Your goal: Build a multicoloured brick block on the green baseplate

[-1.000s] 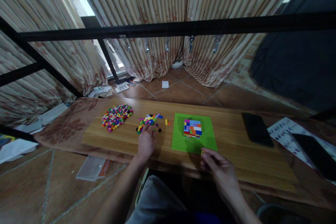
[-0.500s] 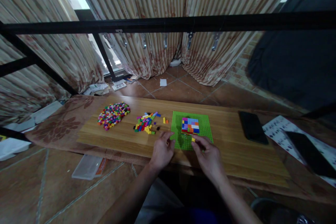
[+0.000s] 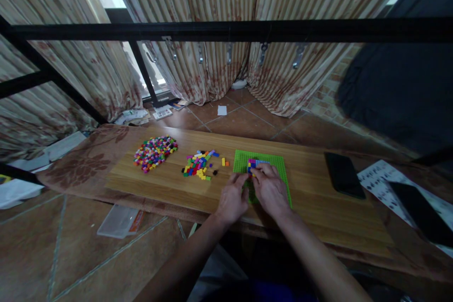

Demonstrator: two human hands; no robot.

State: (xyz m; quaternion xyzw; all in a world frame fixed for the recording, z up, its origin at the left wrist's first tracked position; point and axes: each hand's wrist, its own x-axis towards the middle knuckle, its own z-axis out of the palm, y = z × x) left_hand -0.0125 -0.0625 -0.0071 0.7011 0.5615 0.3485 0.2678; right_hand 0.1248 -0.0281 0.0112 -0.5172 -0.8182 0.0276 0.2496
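A green studded baseplate (image 3: 240,155) lies on the wooden board, bearing a low block of many-coloured toy bricks (image 3: 252,162). My right hand (image 3: 272,191) covers most of that block, its fingertips pinched at the near left corner. A speck of yellow shows at those fingertips, where the small yellow brick is mostly hidden. Beside it, my left hand (image 3: 231,200) rests at the plate's left front edge, index finger reaching to the block's corner and thumb apart from it. No brick shows in the left fingers.
Left of the plate are a loose group of bricks (image 3: 198,164) and a bigger mixed pile (image 3: 155,151). A black phone (image 3: 344,174) lies on the board at right, near a printed sheet (image 3: 380,172) with another dark device (image 3: 421,210). A black rail (image 3: 226,32) crosses beyond.
My right hand has moved forward and slightly left with the yellow brick, onto the brick block. My left hand has shifted right to the block's corner. The view has turned slightly.
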